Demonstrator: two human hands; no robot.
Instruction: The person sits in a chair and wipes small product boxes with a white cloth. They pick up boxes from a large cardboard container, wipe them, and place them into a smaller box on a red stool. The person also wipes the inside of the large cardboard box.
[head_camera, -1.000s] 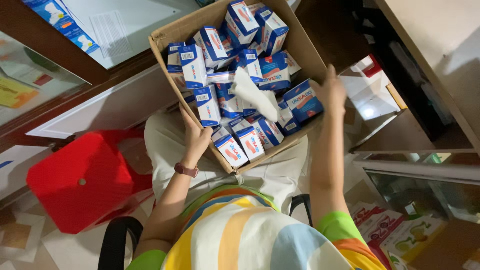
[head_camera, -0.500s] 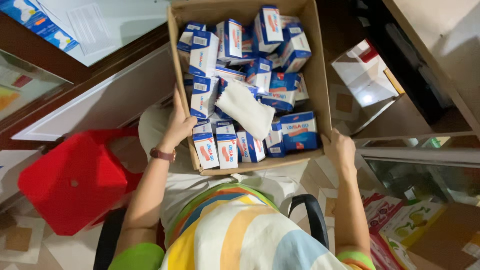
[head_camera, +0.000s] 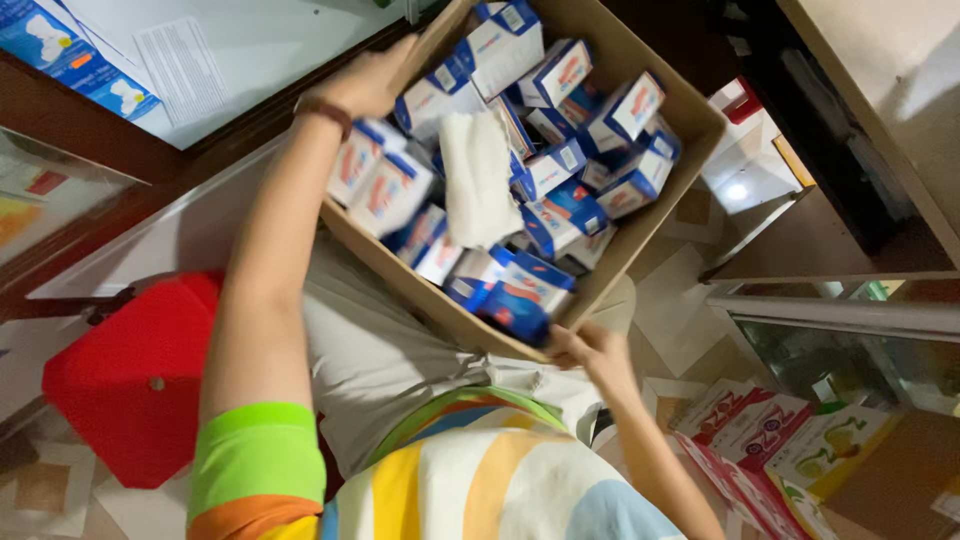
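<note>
A brown cardboard box (head_camera: 668, 208) full of small blue and white cartons (head_camera: 548, 170) is tilted over my lap, with a white cloth (head_camera: 477, 178) lying on top of the cartons. My left hand (head_camera: 366, 84) grips the box's upper left rim, arm stretched out, a dark red watch on the wrist. My right hand (head_camera: 588, 348) holds the box's lower corner from underneath. I am seated, wearing a striped multicoloured shirt and light trousers.
A red plastic stool (head_camera: 130, 380) stands at my left. A white counter top (head_camera: 250, 45) with blue cartons lies at the upper left. Glass shelving (head_camera: 850, 330) is on the right, and colourful flat packages (head_camera: 790, 450) lie on the floor at the lower right.
The box has been lifted and rotated, tilting to the right. My left hand moved up to the far left rim; my right hand shifted under the near corner. Cartons slid inside.
</note>
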